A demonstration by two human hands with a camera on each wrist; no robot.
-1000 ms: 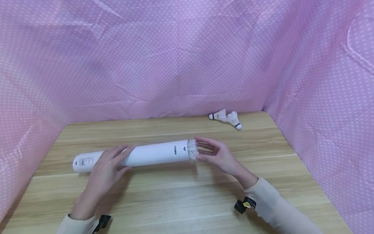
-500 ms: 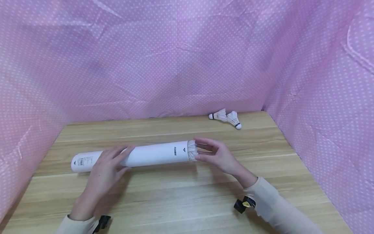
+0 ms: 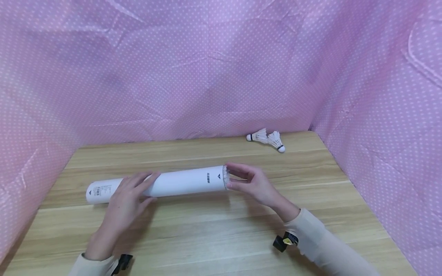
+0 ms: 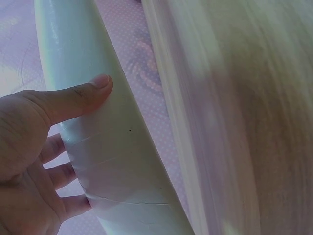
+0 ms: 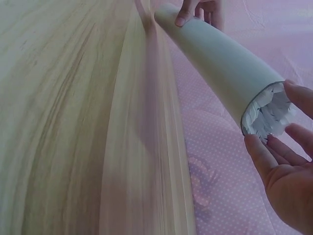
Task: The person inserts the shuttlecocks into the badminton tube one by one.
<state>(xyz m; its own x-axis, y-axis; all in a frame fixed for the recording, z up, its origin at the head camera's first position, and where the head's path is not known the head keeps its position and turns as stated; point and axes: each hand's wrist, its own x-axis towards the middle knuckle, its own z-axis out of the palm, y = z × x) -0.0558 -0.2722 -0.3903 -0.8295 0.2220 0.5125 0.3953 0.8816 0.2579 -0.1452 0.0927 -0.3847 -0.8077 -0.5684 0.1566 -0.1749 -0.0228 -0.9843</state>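
A white shuttlecock tube (image 3: 188,182) with black print lies sideways across the front of me, a little above the table. My left hand (image 3: 125,197) grips it left of its middle, thumb on the near side and fingers over the far side. At the tube's right mouth, the feathers of a shuttlecock (image 5: 266,115) fill the opening, with only a narrow fringe past the rim in the head view. My right hand (image 3: 257,187) holds that feather edge between thumb and fingers, fingertips right at the rim. The shuttlecock's cork is hidden inside the tube.
Two more shuttlecocks (image 3: 267,139) lie near the back edge of the wooden table (image 3: 207,237), right of centre, their feather ends together. Pink dotted cloth (image 3: 207,76) hangs behind the table and along both sides.
The right hand has moved slightly left, and the shuttlecock has gone deeper into the tube, so less feather shows past the rim. The left hand keeps its grip.
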